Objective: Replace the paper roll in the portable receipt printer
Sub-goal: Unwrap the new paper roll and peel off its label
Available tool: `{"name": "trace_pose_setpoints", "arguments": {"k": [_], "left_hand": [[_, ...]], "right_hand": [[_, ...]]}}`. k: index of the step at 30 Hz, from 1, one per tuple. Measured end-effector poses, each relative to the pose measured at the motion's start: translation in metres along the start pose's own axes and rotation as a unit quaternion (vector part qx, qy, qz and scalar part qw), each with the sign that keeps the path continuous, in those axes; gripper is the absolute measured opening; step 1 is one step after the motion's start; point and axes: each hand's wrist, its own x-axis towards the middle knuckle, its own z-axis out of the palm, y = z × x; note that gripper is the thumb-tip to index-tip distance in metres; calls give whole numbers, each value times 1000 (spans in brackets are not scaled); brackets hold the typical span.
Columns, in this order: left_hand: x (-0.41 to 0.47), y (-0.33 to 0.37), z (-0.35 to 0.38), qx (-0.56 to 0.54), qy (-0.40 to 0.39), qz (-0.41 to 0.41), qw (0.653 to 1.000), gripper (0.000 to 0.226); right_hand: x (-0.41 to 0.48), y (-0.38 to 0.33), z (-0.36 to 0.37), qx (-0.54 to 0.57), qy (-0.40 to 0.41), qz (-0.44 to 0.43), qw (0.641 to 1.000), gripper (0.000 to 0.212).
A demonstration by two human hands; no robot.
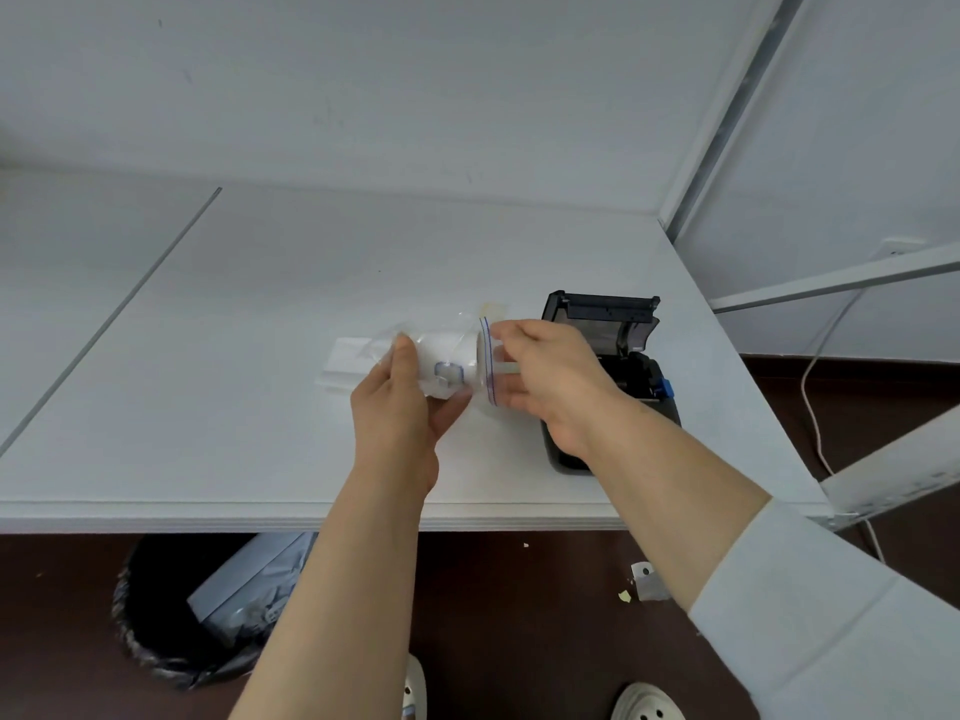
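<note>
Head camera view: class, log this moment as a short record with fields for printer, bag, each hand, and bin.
printer: black receipt printer on white table, lid open
bag: clear zip bag with white paper roll inside, held above the table
left hand: grips the bag's closed end
right hand: fingers at the zip opening
bin: black waste bin under the table

printer (618, 356) on table (260, 314), bin (171, 605) beneath

I see a white table (260, 314) set against a plain white wall (415, 85). Right of the table stands a white metal frame (727, 127). Below the table lies dark brown floor (519, 615), with a black-lined waste bin (171, 615) under its front edge.
</note>
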Motion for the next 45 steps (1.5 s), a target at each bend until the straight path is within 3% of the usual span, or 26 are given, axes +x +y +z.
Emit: {"name": "trace_pose_setpoints", "arguments": {"k": [6,9,12,15,18,21,25,30,32,37,43,45], "left_hand": [[0,-1,-2,20,5,7,1000,24],[1,-1,-2,24,14,12,1000,22],[1,-1,-2,37,23,18,999,22],[1,-3,-3,52,25,13,998,22],[0,-2,-3,59,27,2,998,22],[1,0,-3,65,36,2,997,22],[2,-2,-2,99,47,9,994,24],[3,-3,-2,52,76,10,996,21],[4,-3,-2,46,90,13,995,20],[6,0,-6,-18,151,5,988,22],[0,7,7,-119,90,-36,988,10],[-1,7,9,-118,72,-46,989,9]], "right_hand": [[5,1,-1,-37,-31,-16,999,16],[9,2,-3,-64,-9,-45,997,28],[7,0,-6,-76,-5,-80,994,15],[5,-1,-7,-100,-26,-109,989,19],[3,-3,-4,-128,-31,-105,986,28],[1,-6,-3,-137,-41,-99,985,20],[3,-2,-3,-146,-3,-95,985,27],[3,-3,-13,-134,2,-97,986,31],[4,-5,-17,-135,0,-104,985,38],[2,-12,-30,-108,3,-96,990,84],[-7,-11,-41,-88,19,-136,987,40],[-9,-8,-43,-77,18,-144,986,37]]}}
